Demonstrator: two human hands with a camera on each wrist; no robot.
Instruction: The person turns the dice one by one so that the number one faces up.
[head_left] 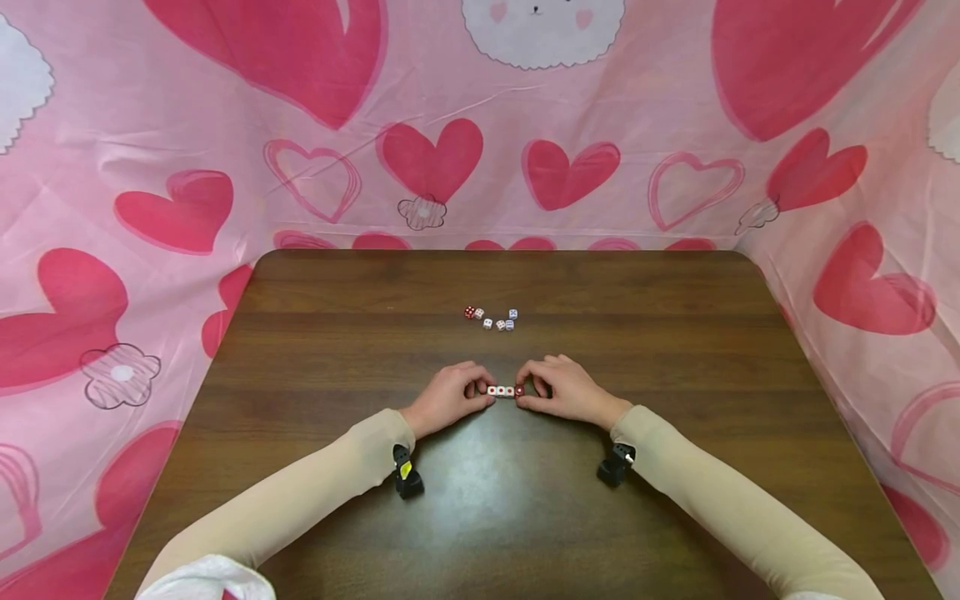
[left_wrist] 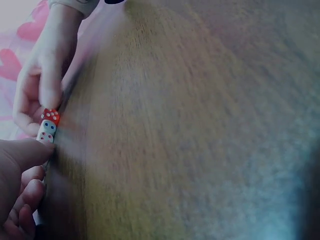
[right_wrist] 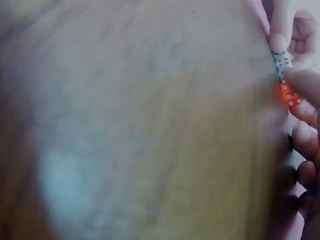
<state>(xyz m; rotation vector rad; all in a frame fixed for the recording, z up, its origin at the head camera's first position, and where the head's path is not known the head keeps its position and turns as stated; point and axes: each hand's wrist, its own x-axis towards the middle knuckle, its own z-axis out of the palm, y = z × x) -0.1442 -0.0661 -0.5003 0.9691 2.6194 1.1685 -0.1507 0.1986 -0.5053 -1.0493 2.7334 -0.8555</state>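
A short row of dice (head_left: 503,391) lies on the dark wooden counter (head_left: 675,350), set end to end between the two hands. From the head view it looks like two white dice and then a red die (head_left: 519,390) at the right end, all touching one another.

The left hand (head_left: 450,396) rests on the counter with its fingers curled in, thumb and fingertip pinching the left end of the row. The right hand (head_left: 561,388) mirrors it, its fingers curled round the red die at the other end. So both hands are grasping the row, one at each end, pressing toward each other.

The left wrist view shows the red die (left_wrist: 50,116) with white pips sitting against a white one with red pips, a thumb (left_wrist: 25,155) close up against the row. The right wrist view is blurred, but the red die (right_wrist: 288,94) shows under a fingertip there too.

Farther back, near the middle of the counter, sits a loose cluster of dice (head_left: 491,317), well apart from the hands: one red at the left, the rest white. Both forearms wear beige sleeves (head_left: 315,492), each with a black strap (head_left: 406,472) at the wrist. Pink cloth (head_left: 150,167) with red hearts hangs round the counter.
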